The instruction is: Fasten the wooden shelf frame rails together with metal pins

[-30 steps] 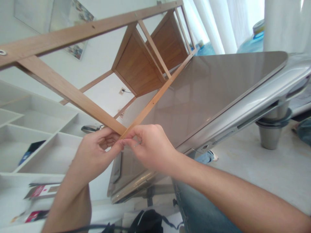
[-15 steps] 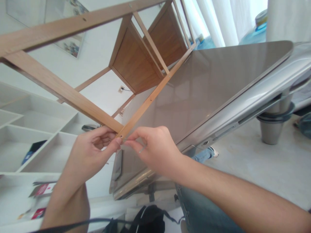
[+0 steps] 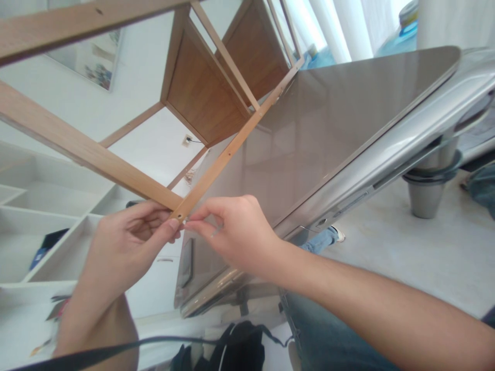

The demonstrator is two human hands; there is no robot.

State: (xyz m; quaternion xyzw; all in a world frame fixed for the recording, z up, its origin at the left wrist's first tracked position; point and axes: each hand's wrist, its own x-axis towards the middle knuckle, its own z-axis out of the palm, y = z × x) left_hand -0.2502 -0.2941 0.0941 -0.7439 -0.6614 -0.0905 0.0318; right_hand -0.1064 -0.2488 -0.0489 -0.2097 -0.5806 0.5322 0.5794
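Observation:
A wooden frame (image 3: 228,154) with slats and brown panels (image 3: 204,82) rests at a tilt over a glossy grey-brown tabletop. At its near corner, two bars meet beside a small dark hole. My left hand (image 3: 135,237) is closed round this corner, its thumb on the bar just below the hole. Close by, my right hand (image 3: 235,232) pinches thumb and forefinger together at the corner's right side. Something small and pale shows at those fingertips, too tiny to name.
The tabletop (image 3: 328,113) has a silver edge. A dark phone-like slab (image 3: 187,262) lies at its near left end. White shelves (image 3: 46,221) stand at left, a grey bin (image 3: 425,196) on the floor at right. A black strap (image 3: 154,339) crosses below.
The frame's near corner and both hands have shifted slightly left in view, and the whole scene with them. My left hand still grips the corner; my right hand's pinch remains closed.

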